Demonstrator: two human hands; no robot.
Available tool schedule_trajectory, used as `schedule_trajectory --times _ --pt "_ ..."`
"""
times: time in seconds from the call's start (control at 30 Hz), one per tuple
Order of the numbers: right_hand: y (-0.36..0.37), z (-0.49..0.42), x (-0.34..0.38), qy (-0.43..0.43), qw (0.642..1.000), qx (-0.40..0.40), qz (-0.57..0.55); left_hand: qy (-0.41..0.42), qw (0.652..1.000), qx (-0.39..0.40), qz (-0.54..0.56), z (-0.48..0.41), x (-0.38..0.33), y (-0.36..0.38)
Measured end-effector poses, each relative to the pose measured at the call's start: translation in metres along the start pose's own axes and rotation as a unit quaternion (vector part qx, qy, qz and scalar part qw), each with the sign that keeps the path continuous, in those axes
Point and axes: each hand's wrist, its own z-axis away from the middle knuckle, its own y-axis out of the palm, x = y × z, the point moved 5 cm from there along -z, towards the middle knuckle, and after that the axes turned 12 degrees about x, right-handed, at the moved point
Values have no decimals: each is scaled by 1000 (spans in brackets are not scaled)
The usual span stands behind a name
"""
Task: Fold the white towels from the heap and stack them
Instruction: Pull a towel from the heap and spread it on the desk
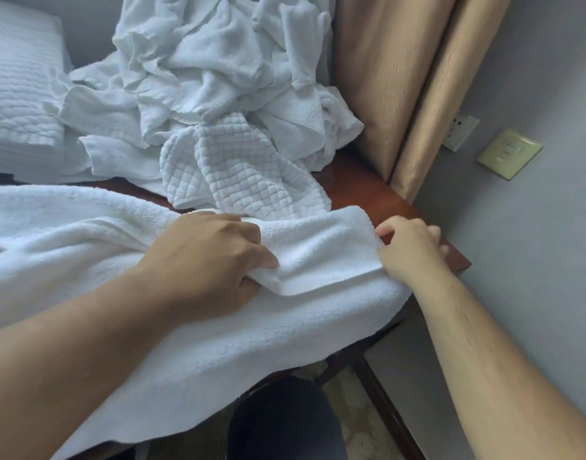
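A large white terry towel (218,327) lies spread over the near part of the dark wooden table (361,184) and hangs over its front edge. My left hand (211,257) grips a fold of this towel, fingers curled into the cloth. My right hand (407,244) pinches the towel's right edge near the table's corner. Behind them rises a heap of crumpled white towels (211,71), with a waffle-patterned one (245,171) at its front.
A stack of folded quilted white cloth (19,94) sits at the far left. Tan curtains (401,78) hang at the right behind the table. A grey wall with a socket (461,132) and a switch plate (509,153) stands to the right. A dark rounded object (285,419) is below the table.
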Motion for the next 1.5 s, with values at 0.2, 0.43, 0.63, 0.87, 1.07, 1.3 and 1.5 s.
schedule_trajectory --times 0.2,0.43,0.63,0.87,1.07,1.3,1.5 --pt "18 8 64 -106 981 125 -102 -25 999 34 -1 2 -1 2" --pt "33 13 68 -32 994 90 -59 -130 988 23 -74 28 21 -10" --pt "2 100 149 -257 919 -196 -226 -298 953 43 17 123 92 -56" --pt "30 225 311 -589 781 72 -194 -488 871 48 26 275 157 -107" --pt "51 249 353 -616 777 82 -95 -533 844 -37 46 318 181 -106" --pt "64 250 365 -628 759 159 -65 -530 833 -149 59 305 198 -119" --pt "66 230 379 -612 773 165 -28 -398 719 -377 427 313 190 -136"
